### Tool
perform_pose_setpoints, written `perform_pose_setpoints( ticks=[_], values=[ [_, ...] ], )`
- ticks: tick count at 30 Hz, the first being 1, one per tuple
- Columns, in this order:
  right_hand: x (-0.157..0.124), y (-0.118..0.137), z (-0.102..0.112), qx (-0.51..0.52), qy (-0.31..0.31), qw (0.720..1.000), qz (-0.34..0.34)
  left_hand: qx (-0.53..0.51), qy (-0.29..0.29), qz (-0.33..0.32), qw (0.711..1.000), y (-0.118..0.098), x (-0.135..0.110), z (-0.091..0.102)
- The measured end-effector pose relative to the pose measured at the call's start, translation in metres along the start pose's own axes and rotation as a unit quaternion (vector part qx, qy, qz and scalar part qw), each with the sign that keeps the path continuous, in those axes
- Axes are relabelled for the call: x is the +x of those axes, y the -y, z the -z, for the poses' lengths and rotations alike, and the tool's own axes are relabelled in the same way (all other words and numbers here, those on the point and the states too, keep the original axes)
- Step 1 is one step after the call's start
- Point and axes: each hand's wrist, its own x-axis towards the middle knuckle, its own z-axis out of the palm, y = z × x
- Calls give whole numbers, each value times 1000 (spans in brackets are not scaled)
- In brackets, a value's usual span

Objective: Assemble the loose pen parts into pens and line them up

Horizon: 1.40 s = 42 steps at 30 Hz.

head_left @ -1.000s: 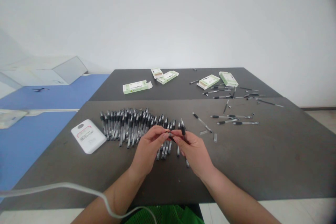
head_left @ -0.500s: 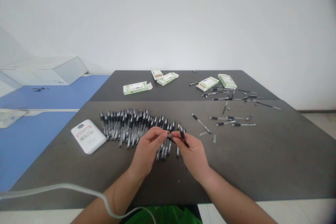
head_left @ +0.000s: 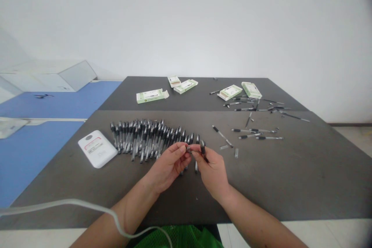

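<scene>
My left hand [head_left: 171, 162] pinches a small pen part [head_left: 188, 150] between thumb and forefinger, its other fingers curled below. My right hand [head_left: 213, 170] meets it fingertip to fingertip at that same part, which is too small to make out fully. A black-gripped pen [head_left: 202, 147] sticks up from between the right fingers, its lower end hidden by the hand. Right behind and left of my hands lies a long row of capped pens [head_left: 142, 135], side by side on the dark table [head_left: 261, 190]; my hands cover some of them.
Loose pens [head_left: 222, 135] and small clear pieces [head_left: 236, 153] are scattered to the right. Green-and-white pen boxes [head_left: 151, 96] lie at the back. A white card-shaped bottle [head_left: 98, 149] rests on the left. A pale cable [head_left: 72, 202] crosses the lower left, near my left forearm.
My left hand has turned, so its curled lower fingers now show beneath the pinch. My right hand keeps nearly the same place with the pen.
</scene>
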Motion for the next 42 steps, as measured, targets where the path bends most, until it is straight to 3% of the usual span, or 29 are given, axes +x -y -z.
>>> perform_pose_setpoints(
  ticks=[4, 7, 10, 15, 22, 28, 30, 32, 38, 42],
  values=[
    [1, -3, -1, 58, 19, 995, -73, 13, 26, -1, 1000, -1, 0, 1],
    [2, -4, -2, 124, 29, 986, -106, 45, 8, -26, 999, -1, -1, 0],
    [2, -5, -4, 161, 28, 980, -111, 114, -32, -97, 988, -1, -2, -1],
    [2, -4, -6, 195, 12, 974, -117, 269, -63, -214, 937, 0, -4, 0],
    [2, -3, -7, 222, 3, 967, -126, 263, -62, -229, 935, 6, -2, 2],
    [-1, -4, -6, 190, -2, 974, -125, 400, -78, -303, 861, 0, -7, -1],
    [-1, -3, -7, 190, -1, 973, -131, 411, -85, -309, 853, 0, -8, -2],
    [0, -2, -7, 208, -3, 968, -139, 387, -89, -300, 867, 0, -7, -2],
    [6, -3, -8, 285, -6, 942, -176, 175, -88, -188, 962, 2, -1, -2],
    [9, -6, -7, 305, -11, 936, -177, 86, -89, -149, 981, 0, 0, -2]
  ],
)
